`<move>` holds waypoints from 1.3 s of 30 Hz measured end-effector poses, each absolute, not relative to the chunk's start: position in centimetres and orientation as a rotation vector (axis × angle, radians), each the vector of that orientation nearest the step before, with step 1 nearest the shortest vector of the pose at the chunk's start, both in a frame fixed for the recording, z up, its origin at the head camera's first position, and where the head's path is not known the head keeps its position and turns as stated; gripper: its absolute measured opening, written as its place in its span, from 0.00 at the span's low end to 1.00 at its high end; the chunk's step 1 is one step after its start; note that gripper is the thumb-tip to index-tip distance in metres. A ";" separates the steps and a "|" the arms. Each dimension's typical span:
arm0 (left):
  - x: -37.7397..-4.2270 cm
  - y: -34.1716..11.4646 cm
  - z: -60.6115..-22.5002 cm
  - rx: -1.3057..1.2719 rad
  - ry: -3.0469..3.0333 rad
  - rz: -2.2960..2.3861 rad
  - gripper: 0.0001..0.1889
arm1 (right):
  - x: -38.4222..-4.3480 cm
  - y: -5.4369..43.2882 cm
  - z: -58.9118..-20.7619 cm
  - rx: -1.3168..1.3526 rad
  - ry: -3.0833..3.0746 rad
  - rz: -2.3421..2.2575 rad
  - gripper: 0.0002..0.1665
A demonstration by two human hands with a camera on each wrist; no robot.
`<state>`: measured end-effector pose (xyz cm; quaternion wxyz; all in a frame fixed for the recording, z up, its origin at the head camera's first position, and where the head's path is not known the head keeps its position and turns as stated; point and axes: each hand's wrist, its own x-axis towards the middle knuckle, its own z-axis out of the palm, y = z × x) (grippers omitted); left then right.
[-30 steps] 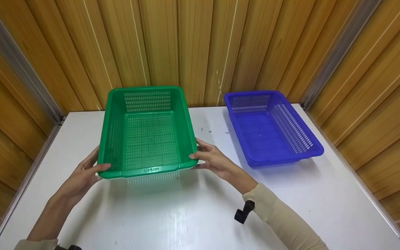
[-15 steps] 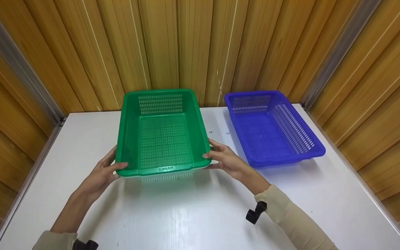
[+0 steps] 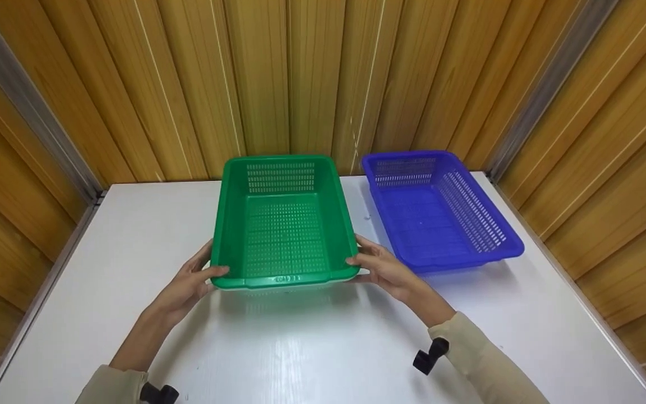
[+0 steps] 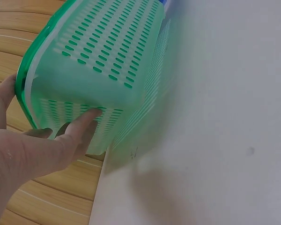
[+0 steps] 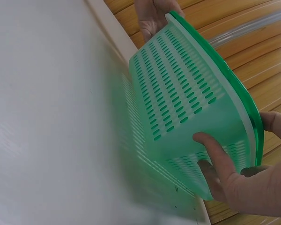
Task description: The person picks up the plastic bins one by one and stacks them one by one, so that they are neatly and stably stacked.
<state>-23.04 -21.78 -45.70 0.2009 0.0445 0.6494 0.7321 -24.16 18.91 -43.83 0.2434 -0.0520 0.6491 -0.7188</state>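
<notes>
In the head view a green plastic basket (image 3: 286,280) stands between my hands, its slotted inside bare. Both wrist views show a white rim (image 4: 32,84) beneath the green one and a pale, translucent slotted wall (image 5: 173,93), like a whitish basket nested around the green one. My left hand (image 3: 188,286) grips the near left corner, thumb over the rim and fingers against the outer wall. At the near right corner my right hand (image 3: 387,272) holds on the same way. The baskets' underside is close above the table; whether it touches, I cannot tell.
To the right a blue-purple basket (image 3: 457,262) sits on the white table (image 3: 300,359), close beside my right hand. Wood-look panel walls (image 3: 312,84) rise at the back and both sides. A black clip-like piece (image 3: 432,356) sits at my right cuff.
Both hands have carried the green basket and the pale one to the right, nearer the blue-purple basket, and lowered them somewhat. The grip looks the same. The blue-purple basket has stayed put.
</notes>
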 end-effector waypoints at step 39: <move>-24.4 -21.1 -43.8 0.023 2.176 1.906 0.51 | -23.6 20.3 -42.4 -0.121 1.859 -1.935 0.45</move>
